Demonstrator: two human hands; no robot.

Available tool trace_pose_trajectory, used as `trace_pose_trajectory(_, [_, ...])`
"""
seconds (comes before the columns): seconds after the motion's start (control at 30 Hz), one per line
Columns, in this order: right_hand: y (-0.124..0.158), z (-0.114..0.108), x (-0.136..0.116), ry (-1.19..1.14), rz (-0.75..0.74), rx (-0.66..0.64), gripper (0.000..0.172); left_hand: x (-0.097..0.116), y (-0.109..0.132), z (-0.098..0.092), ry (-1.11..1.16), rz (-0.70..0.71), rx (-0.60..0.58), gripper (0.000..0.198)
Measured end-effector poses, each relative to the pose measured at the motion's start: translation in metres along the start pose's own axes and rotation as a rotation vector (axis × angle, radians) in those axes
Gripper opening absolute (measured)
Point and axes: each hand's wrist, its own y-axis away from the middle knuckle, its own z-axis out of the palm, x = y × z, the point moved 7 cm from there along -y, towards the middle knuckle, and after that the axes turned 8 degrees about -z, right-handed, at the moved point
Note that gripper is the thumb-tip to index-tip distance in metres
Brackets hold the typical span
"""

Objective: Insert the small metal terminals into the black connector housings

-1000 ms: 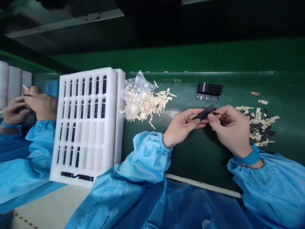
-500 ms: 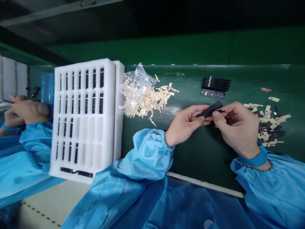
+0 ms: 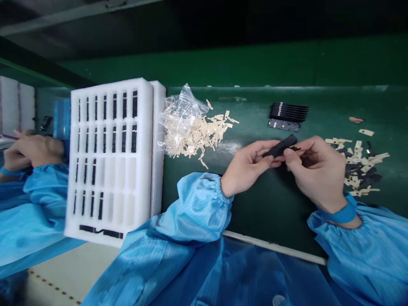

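A flat black plastic part [image 3: 284, 144] is gripped between the thumb and fingers of my left hand [image 3: 246, 166], tilted up to the right. My right hand [image 3: 318, 172] is pinched at the right side of this part, its thumb against it. A small dark piece with a hint of yellow [image 3: 295, 148] shows at the right fingertips; its kind cannot be made out. Beyond my hands stands a row of black parts [image 3: 290, 111] set on edge, with one flat black part [image 3: 283, 124] lying in front of them.
White foam trays [image 3: 145, 170] with black strips in slots stand at the left. Beside them a clear bag [image 3: 188, 102] lies over cream-coloured tabs [image 3: 199, 138]. More tabs and black scraps [image 3: 363, 168] are heaped at the right. A co-worker's hands [image 3: 35, 148] are at the far left.
Both hands keep nearly the same hold on the black part. The view has shifted very slightly, so the foam trays sit a little further left.
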Motion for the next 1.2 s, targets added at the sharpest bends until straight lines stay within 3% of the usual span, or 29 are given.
trace_pose_trajectory(1.2, [0.0018,-0.0008,-0.0006,0.021,0.02,0.012,0.016,-0.001,0.0009,0.0003,0.017,-0.003,0.003,0.04])
